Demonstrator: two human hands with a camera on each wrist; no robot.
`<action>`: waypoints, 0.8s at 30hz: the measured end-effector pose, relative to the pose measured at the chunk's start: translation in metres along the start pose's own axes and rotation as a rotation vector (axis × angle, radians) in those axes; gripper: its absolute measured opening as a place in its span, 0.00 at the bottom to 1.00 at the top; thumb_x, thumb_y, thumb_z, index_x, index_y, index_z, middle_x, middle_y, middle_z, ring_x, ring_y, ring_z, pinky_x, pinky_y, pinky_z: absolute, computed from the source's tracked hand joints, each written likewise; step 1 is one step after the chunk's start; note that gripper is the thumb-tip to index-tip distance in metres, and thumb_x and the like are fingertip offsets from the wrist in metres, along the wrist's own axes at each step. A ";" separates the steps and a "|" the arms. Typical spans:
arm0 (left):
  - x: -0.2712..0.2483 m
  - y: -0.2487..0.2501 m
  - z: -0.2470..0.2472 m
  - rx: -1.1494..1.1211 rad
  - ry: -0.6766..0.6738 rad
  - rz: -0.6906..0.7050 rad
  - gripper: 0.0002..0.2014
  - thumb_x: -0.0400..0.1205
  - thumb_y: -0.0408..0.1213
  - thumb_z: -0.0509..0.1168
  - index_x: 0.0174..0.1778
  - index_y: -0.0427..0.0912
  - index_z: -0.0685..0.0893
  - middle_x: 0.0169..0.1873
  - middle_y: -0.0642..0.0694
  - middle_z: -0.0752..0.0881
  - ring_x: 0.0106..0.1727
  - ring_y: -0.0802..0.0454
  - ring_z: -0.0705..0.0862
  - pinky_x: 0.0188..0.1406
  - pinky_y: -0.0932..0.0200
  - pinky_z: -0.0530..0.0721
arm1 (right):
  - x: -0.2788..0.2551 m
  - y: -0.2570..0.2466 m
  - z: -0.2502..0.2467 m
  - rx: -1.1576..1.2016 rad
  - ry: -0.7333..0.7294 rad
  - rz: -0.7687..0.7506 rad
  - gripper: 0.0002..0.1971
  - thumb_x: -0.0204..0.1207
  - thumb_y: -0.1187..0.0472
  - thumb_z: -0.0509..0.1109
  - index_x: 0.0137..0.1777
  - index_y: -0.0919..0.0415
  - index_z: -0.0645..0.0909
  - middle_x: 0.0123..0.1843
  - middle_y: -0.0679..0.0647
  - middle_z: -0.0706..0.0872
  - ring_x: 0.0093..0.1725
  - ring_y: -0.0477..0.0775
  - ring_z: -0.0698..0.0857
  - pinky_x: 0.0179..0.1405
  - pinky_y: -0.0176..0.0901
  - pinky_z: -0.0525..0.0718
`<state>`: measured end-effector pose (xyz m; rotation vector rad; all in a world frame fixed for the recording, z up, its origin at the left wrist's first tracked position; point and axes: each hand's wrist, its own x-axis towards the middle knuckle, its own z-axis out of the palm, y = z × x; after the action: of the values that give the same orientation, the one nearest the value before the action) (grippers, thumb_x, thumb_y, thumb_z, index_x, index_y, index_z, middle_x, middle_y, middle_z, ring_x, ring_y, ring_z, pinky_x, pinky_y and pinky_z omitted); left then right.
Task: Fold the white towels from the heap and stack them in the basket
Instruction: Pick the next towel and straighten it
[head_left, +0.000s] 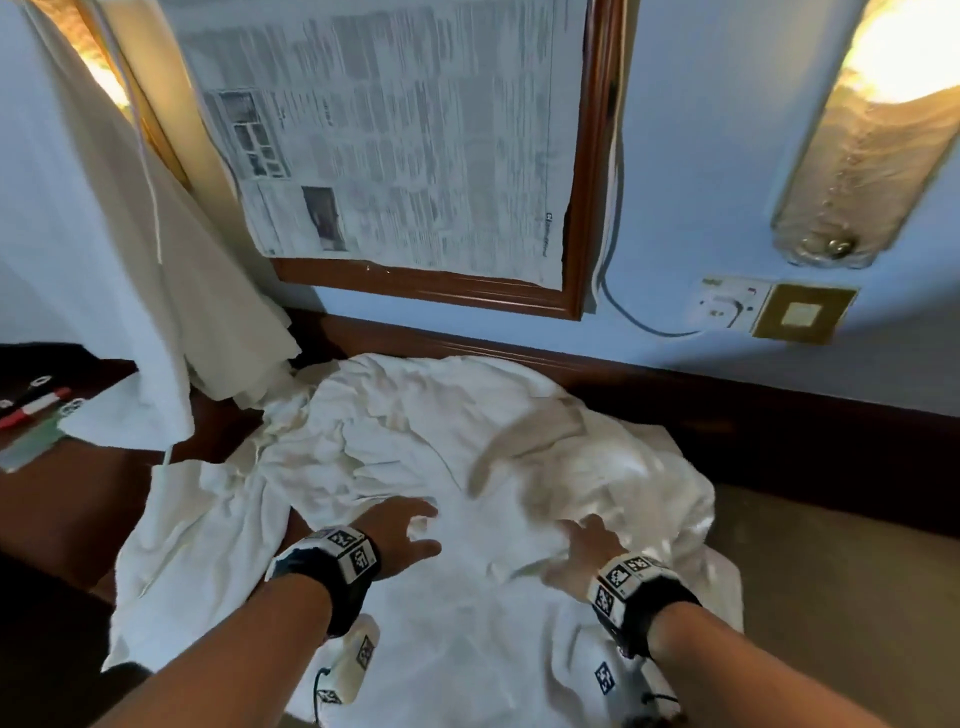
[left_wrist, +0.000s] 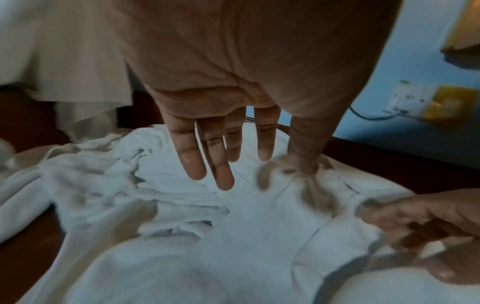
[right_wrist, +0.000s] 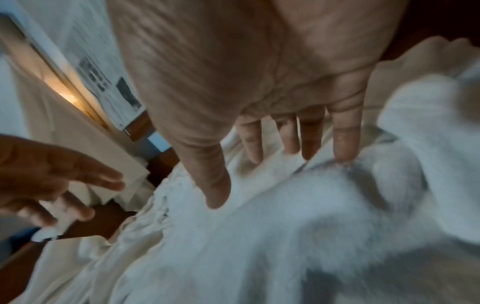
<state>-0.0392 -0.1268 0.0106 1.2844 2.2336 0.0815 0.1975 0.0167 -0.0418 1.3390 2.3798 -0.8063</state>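
**Reaching into the heap, nothing taken yet**

With both grips spread and holding nothing, I have my left hand (head_left: 400, 535) and right hand (head_left: 587, 545) just above the near side of the white towels (head_left: 415, 431), heaped on the dark desk (head_left: 67, 493). No basket shows. Next I judge: pinch one towel's edge and lift it free.
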 end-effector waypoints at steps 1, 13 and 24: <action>0.014 -0.004 -0.005 0.048 -0.022 0.031 0.28 0.81 0.55 0.69 0.77 0.57 0.73 0.79 0.51 0.71 0.74 0.53 0.75 0.74 0.61 0.69 | 0.003 -0.003 0.006 -0.018 -0.041 0.024 0.41 0.68 0.35 0.72 0.81 0.44 0.66 0.78 0.56 0.68 0.75 0.63 0.74 0.71 0.53 0.78; 0.104 0.019 0.011 0.237 -0.263 0.357 0.27 0.81 0.56 0.67 0.76 0.58 0.72 0.73 0.54 0.76 0.68 0.54 0.79 0.71 0.60 0.72 | -0.003 0.017 0.024 0.196 0.396 0.285 0.27 0.75 0.45 0.73 0.74 0.46 0.74 0.71 0.53 0.69 0.70 0.58 0.76 0.68 0.49 0.78; 0.131 0.044 -0.044 0.087 -0.166 0.460 0.26 0.81 0.55 0.69 0.75 0.62 0.73 0.77 0.53 0.73 0.56 0.60 0.86 0.65 0.58 0.81 | 0.004 0.041 -0.031 0.486 0.540 0.553 0.14 0.87 0.66 0.57 0.69 0.69 0.75 0.64 0.68 0.83 0.62 0.66 0.82 0.48 0.38 0.72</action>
<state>-0.0772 0.0134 0.0048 1.7636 1.7857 0.0469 0.2312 0.0551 -0.0322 2.5379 2.0084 -0.9697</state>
